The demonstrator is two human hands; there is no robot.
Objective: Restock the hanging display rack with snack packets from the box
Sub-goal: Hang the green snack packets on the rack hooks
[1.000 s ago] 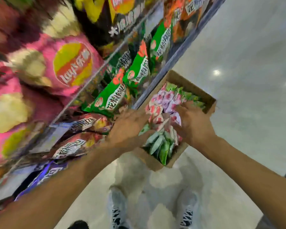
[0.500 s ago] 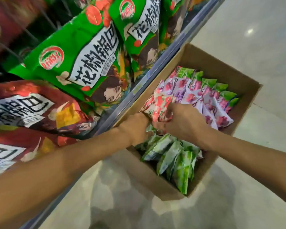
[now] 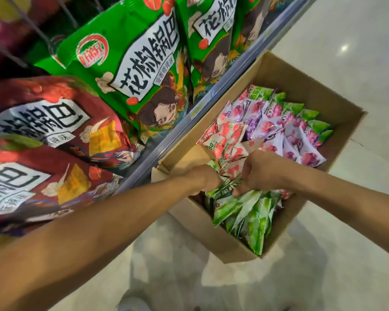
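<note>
Both hands have sunk deeper into the open brown cardboard box (image 3: 310, 90) on the floor; left hand (image 3: 206, 179) and right hand (image 3: 259, 170) now pinch green-and-white snack packets (image 3: 228, 190) at its near end, so lifting comes next.

Single head-worn view, looking steeply down, close over the box (image 3: 285, 70), rack (image 3: 211, 104) at left

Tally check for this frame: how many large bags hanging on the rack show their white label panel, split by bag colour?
Large green foil snack bags: 2
Large dark red foil snack bags: 2
Total: 4
Other bags behind these and at the edges are cut off or blurred, so they are not counted.
</note>
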